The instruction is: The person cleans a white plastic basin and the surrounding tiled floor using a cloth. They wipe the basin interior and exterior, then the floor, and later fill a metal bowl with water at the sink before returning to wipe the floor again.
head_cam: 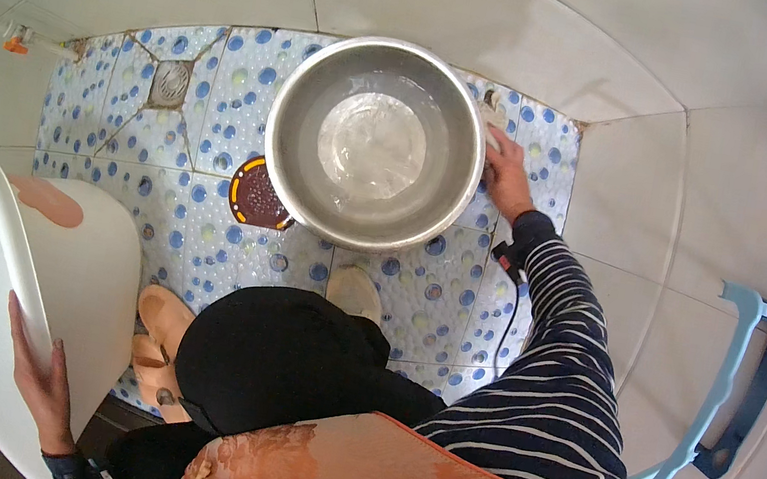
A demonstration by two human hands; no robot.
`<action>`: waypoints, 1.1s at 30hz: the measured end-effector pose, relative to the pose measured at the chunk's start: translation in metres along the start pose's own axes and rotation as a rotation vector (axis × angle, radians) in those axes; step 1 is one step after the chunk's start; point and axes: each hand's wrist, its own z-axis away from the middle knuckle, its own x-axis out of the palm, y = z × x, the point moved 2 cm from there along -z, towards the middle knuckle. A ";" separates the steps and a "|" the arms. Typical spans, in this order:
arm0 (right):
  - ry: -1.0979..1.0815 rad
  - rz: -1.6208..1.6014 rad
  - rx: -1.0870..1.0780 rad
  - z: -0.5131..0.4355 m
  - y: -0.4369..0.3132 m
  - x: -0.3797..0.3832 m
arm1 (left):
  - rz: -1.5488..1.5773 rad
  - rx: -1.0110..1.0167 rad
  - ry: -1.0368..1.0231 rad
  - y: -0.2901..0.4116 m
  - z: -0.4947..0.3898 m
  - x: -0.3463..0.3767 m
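My left hand (38,368) grips the rim of a large white plastic tub (92,252), thumb and fingers on either side of its wall. The tub is tilted, its mouth facing left. In front of me is a round stainless steel basin (291,64) with clear water (376,147) in it. At the basin's right side is my right hand (510,173), its fingers bent at a small pale object (493,136). The basin's rim partly hides that object, and I cannot tell whether the hand holds it.
A brown plastic piece with yellow marks (257,196) shows partly under the basin. The blue-dotted tile floor (246,102) has a drain (171,83). Nearby are tan slippers (155,353), a pipe with an orange tap handle (17,43) and a folding blue plastic frame (713,409) along the right wall.
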 end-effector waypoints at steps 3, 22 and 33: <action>0.116 0.188 0.136 -0.005 0.033 -0.025 | 0.046 -0.019 -0.012 -0.001 0.000 -0.001; 0.138 0.262 1.136 0.323 -0.080 0.010 | 0.022 0.087 0.002 -0.006 -0.001 0.000; 0.277 0.126 0.254 0.090 -0.081 0.050 | 0.027 0.068 0.005 -0.002 0.000 -0.002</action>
